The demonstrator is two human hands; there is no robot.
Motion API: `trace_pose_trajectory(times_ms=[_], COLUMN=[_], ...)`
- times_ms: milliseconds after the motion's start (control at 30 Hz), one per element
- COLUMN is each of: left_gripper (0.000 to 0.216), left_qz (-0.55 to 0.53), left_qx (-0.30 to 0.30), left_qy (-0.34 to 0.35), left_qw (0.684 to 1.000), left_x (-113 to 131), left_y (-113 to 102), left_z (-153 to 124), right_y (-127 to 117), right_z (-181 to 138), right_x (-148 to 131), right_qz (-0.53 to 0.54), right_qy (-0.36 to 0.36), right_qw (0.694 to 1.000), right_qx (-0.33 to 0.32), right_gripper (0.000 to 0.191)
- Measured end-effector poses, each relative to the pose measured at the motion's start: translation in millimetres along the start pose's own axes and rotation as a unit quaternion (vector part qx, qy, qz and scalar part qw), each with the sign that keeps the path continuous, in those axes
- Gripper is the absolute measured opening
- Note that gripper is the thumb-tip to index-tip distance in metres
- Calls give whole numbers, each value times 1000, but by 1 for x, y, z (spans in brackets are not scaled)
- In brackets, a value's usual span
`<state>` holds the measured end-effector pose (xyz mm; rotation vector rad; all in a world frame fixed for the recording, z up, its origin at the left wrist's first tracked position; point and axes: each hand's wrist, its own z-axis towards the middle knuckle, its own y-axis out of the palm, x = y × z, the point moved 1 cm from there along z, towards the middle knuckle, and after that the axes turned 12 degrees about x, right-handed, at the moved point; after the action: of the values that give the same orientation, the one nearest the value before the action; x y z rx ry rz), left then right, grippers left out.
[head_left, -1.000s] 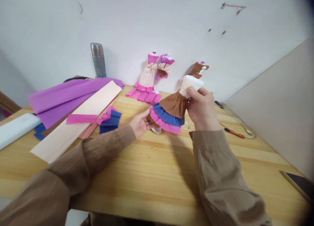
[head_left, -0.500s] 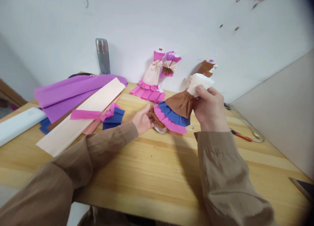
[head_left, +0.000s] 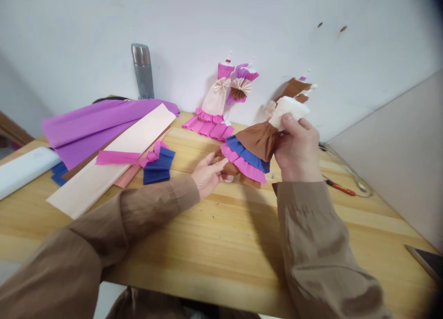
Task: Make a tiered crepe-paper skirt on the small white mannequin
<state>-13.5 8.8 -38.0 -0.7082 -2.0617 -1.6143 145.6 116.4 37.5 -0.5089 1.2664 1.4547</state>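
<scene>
A small crepe-paper dress (head_left: pixel 256 141) hangs tilted above the table, with a cream bodice and brown, blue and pink ruffled tiers. My right hand (head_left: pixel 298 148) is closed round the bodice, thumb in front. At the lower left of the skirt, my left hand (head_left: pixel 209 173) is closed on the hem, its thumb by the pink ruffle and brown paper. Part of a white roll (head_left: pixel 228 177) shows beneath the left fingers. Behind stand a pink and cream dress (head_left: pixel 212 99), a purple dress with a fan bow (head_left: pixel 242 86) and a brown dress (head_left: pixel 294 88).
On the left lie purple crepe paper (head_left: pixel 86 127), a long cream strip (head_left: pixel 138 134), a pink strip (head_left: pixel 116 158), a blue piece (head_left: pixel 158 166) and a white bar-shaped object (head_left: pixel 26 171). A flask (head_left: pixel 142 74) stands by the wall. A red-handled tool (head_left: pixel 341 188) lies right.
My left hand has moved right and closed on the skirt's hem. The right hand still grips the bodice, and the view has shifted slightly.
</scene>
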Motion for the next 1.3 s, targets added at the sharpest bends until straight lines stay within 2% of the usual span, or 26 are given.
trace_pose_trajectory(times_ms=[100, 267, 333, 367, 433, 500, 567, 633, 733, 900, 1033, 1200, 1300], left_gripper=[23, 22, 6, 5, 26, 36, 35, 28, 30, 35, 30, 35, 38], left_qz=[-3, 0, -2, -7, -19, -26, -15, 3, 34, 67, 77, 67, 85], left_qx=[36, 68, 96, 107, 115, 106, 77, 38, 1, 18, 36, 17, 16], left_qy=[-35, -30, -59, -79, -117, -133, -133, -112, -71, -54, -62, -85, -75], left_qw=[999, 997, 994, 991, 986, 985, 988, 993, 997, 996, 994, 994, 993], left_x=[-2, -1, -1, -1, -2, -3, -5, -9, -16, -23, -25, -23, -24], left_y=[0, 3, 4, 4, 4, 4, 4, 2, -1, -4, -2, 4, 8], left_z=[-1, -4, -5, -6, -9, -12, -14, -16, -17, -17, -21, -29, -30], right_y=[0, 2, 2, 2, 1, 1, 0, 1, 1, 3, 5, 7, 9], right_z=[-1, -1, -1, -1, 0, 0, 1, 1, 0, -2, -3, -7, -9], right_x=[-1, 1, 2, 2, 3, 3, 4, 5, 5, 6, 4, 3, 3], right_qz=[-1, 5, 7, 6, 4, 5, 5, 0, -9, -3, -3, -5, 0], right_qy=[-2, -7, -8, -9, -10, -10, -14, -22, -27, -26, -22, -28, -39], right_qw=[1000, 1000, 1000, 1000, 1000, 1000, 1000, 1000, 999, 1000, 1000, 1000, 999], right_qx=[-11, 12, 12, 9, -2, -9, -10, -13, -16, -9, -11, -4, -8], right_gripper=[20, 19, 19, 20, 23, 25, 26, 25, 27, 29, 28, 27, 28])
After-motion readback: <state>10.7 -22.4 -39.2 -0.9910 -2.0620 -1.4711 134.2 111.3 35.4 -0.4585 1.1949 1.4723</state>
